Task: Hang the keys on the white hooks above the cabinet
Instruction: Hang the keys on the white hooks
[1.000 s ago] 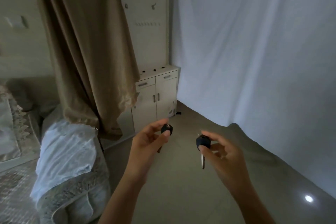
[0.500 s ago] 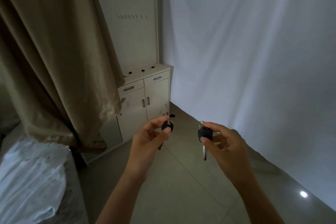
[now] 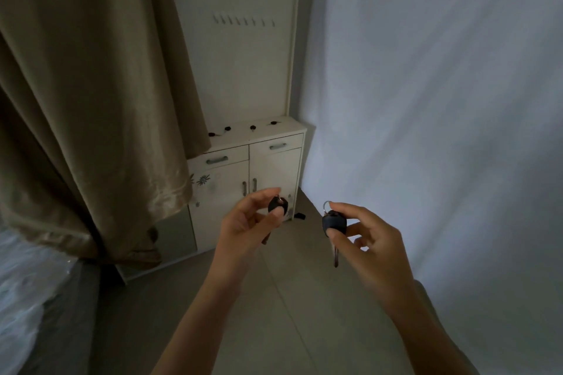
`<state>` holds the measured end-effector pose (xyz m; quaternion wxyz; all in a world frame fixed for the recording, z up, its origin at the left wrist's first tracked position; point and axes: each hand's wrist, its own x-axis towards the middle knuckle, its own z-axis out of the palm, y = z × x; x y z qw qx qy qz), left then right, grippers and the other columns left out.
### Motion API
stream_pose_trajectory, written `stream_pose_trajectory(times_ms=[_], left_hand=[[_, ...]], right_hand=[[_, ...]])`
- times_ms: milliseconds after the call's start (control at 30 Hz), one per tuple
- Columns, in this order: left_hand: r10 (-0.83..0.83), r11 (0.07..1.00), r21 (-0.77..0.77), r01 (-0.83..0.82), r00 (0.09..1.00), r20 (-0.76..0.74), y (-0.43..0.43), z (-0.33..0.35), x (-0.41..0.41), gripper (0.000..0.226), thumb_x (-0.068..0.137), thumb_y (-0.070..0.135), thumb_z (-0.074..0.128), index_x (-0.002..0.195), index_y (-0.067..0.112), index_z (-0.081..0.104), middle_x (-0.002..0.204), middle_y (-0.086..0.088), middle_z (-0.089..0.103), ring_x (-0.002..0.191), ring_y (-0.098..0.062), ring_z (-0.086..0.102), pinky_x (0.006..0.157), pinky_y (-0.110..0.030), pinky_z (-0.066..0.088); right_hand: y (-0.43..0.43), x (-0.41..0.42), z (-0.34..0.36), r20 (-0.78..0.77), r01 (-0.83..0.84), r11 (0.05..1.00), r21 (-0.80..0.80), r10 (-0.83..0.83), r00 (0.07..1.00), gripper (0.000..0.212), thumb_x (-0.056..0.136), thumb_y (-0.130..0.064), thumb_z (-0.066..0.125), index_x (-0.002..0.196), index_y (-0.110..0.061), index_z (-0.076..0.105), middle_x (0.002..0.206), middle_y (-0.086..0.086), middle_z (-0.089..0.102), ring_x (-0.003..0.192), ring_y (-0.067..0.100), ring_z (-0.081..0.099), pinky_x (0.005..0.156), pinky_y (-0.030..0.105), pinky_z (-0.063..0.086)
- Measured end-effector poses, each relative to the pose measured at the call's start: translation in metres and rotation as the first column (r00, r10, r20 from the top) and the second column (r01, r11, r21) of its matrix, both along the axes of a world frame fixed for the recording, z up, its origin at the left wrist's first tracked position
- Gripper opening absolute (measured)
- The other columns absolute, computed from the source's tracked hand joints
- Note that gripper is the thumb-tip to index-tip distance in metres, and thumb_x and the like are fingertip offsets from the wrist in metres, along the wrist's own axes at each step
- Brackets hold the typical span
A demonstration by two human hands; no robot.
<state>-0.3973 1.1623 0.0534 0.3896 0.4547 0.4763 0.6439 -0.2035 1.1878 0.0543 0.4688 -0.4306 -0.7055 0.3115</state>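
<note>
Keys are being carried toward the corner, one in each hand. The left hand (image 3: 246, 222) is pinching the black head of the left key (image 3: 277, 205) between thumb and forefinger, the other fingers curled loosely, the blade hanging down behind the palm. The right hand (image 3: 370, 236) is closing thumb and forefinger on the head of the right key (image 3: 334, 222), its ring standing above the fingertips and its metal blade dangling below; the remaining fingers are spreading half open.

Over the last second the cabinet (image 3: 243, 173) has been growing larger beyond the hands and the bedding has been sliding off to the left, so the person is walking closer. The row of white hooks (image 3: 243, 21) is sitting high above both hands and well beyond them, so I judge that the hanging itself is not yet starting. More small dark keys (image 3: 240, 128) are lying on the cabinet's top. A tan curtain (image 3: 91, 85) is hanging left of the left hand.
</note>
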Motion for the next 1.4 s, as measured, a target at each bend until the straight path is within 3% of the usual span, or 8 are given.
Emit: stream_pose_trajectory(times_ms=[167, 367, 700, 967, 1233, 1400], left_hand=[[0.044, 0.999, 0.005, -0.044, 0.999, -0.001, 0.072, 0.002, 0.009, 0.026, 0.086, 0.006, 0.063, 0.11, 0.016, 0.066, 0.1, -0.003, 0.068, 0.072, -0.016, 0.056, 0.06, -0.015, 0.047], [0.076, 0.997, -0.024, -0.076, 0.997, -0.012, 0.161, -0.005, 0.002, 0.025, 0.086, 0.006, 0.062, 0.108, 0.017, 0.066, 0.098, -0.001, 0.069, 0.073, -0.014, 0.059, 0.063, -0.014, 0.049], [0.066, 0.998, 0.017, -0.066, 0.998, 0.022, 0.342, 0.007, -0.05, 0.027, 0.086, 0.005, 0.064, 0.107, 0.022, 0.068, 0.093, 0.006, 0.071, 0.07, -0.011, 0.06, 0.062, -0.016, 0.048], [0.054, 0.997, 0.055, -0.053, 0.998, -0.013, 0.441, 0.027, -0.096, 0.026, 0.087, 0.006, 0.062, 0.108, 0.019, 0.067, 0.098, 0.001, 0.069, 0.071, -0.007, 0.06, 0.067, -0.012, 0.049], [0.129, 0.991, 0.05, -0.126, 0.99, -0.054, 0.551, 0.027, -0.133, 0.028, 0.088, 0.008, 0.062, 0.106, 0.029, 0.067, 0.098, 0.005, 0.07, 0.075, -0.01, 0.058, 0.07, -0.012, 0.048], [0.193, 0.98, 0.066, -0.19, 0.98, -0.05, 0.635, 0.028, -0.147, 0.03, 0.089, 0.006, 0.061, 0.106, 0.03, 0.067, 0.096, 0.01, 0.068, 0.073, -0.011, 0.056, 0.068, -0.012, 0.046]], right_hand=[[0.082, 0.008, 0.003, -0.026, -0.037, 0.999, 0.002, 0.037, 0.999, 0.039, 0.076, -0.028, 0.067, 0.114, -0.021, 0.067, 0.103, -0.01, 0.071, 0.09, 0.005, 0.066, 0.069, 0.01, 0.048], [0.174, 0.001, -0.005, -0.059, -0.064, 0.996, -0.055, 0.061, 0.996, 0.034, 0.081, -0.01, 0.072, 0.111, -0.027, 0.067, 0.102, -0.011, 0.071, 0.091, 0.005, 0.066, 0.069, 0.012, 0.049], [0.35, -0.045, 0.016, -0.006, -0.041, 0.999, 0.01, 0.041, 0.999, 0.035, 0.082, -0.013, 0.07, 0.108, -0.034, 0.063, 0.098, -0.016, 0.068, 0.09, -0.001, 0.064, 0.065, 0.011, 0.052], [0.456, -0.093, 0.03, -0.065, -0.087, 0.996, 0.025, 0.088, 0.994, 0.038, 0.082, -0.011, 0.07, 0.101, -0.043, 0.061, 0.097, -0.019, 0.068, 0.087, 0.002, 0.064, 0.066, 0.012, 0.052], [0.582, -0.137, 0.021, -0.095, -0.184, 0.983, -0.005, 0.183, 0.979, 0.035, 0.082, -0.01, 0.07, 0.107, -0.033, 0.065, 0.1, -0.012, 0.07, 0.083, 0.007, 0.066, 0.067, 0.02, 0.055], [0.681, -0.161, 0.019, -0.111, -0.261, 0.965, -0.001, 0.26, 0.959, 0.037, 0.081, -0.007, 0.07, 0.106, -0.033, 0.066, 0.099, -0.009, 0.071, 0.08, 0.008, 0.067, 0.064, 0.016, 0.053]])
